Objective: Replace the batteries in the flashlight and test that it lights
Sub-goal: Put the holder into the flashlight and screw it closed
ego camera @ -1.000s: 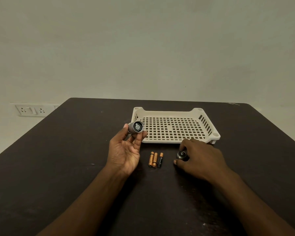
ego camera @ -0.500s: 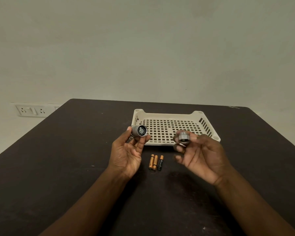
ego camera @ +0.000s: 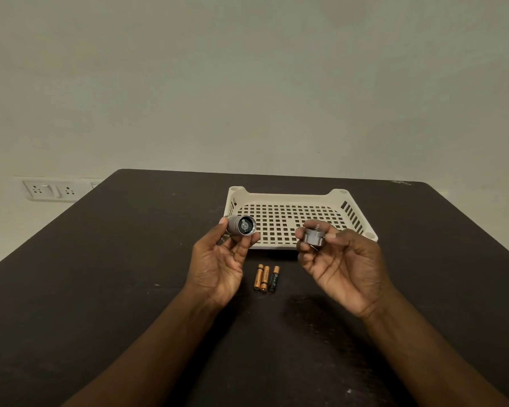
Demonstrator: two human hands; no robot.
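My left hand (ego camera: pixel 221 264) holds the grey flashlight body (ego camera: pixel 241 226) by its fingertips, its open rear end turned toward me with a battery holder visible inside. My right hand (ego camera: pixel 340 264) grips the grey screw-on end cap (ego camera: pixel 314 237) between thumb and fingers, about a hand's width right of the body and apart from it. Three small batteries (ego camera: pixel 266 278) lie side by side on the dark table between and below the hands: two copper-coloured, one black with a copper top.
A cream perforated plastic tray (ego camera: pixel 356 211) sits on the dark table (ego camera: pixel 100 289) just behind both hands, nothing in it. A wall socket plate (ego camera: pixel 52 189) is on the wall at far left. The table edges run at left and right.
My right hand picked the end cap up off the table beside the batteries and raised it to the level of the flashlight body. My left hand stayed nearly still.
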